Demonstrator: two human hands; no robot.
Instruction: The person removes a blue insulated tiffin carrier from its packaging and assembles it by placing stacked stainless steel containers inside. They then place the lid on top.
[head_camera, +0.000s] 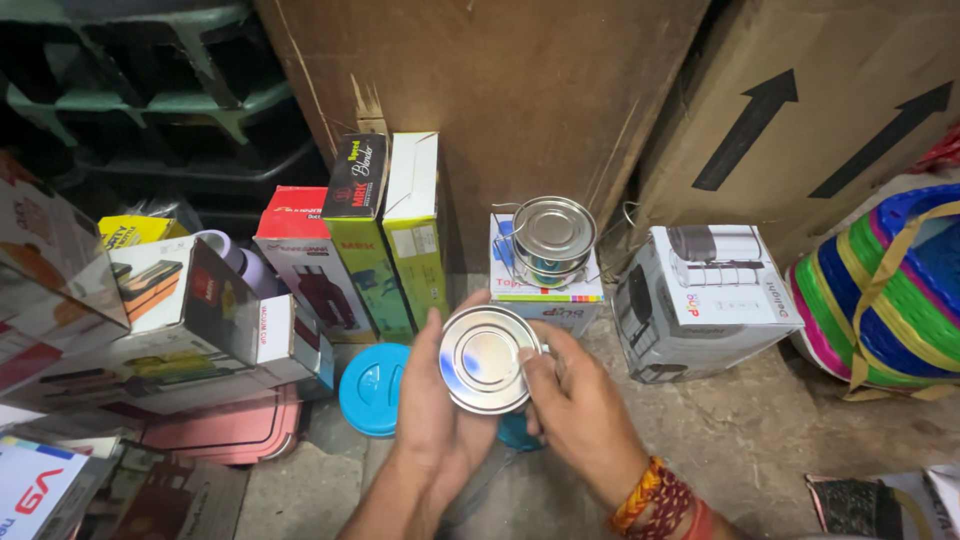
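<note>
I hold a round shiny steel container (487, 358) in front of me with both hands. My left hand (432, 412) cups its left side and underside. My right hand (580, 412), with a red and orange beaded band at the wrist, grips its right edge with thumb and fingers. Beyond it, a stacked steel tiffin carrier (551, 240) in a wire frame stands on a small white and blue box (548, 294).
Product boxes (330, 265) lean against a big cardboard carton (500, 110). A white box with a tiffin picture (700, 300) sits right, beside a striped woven basket (890, 290). A blue round lid (373, 390) and pink tray (225, 430) lie on the concrete floor.
</note>
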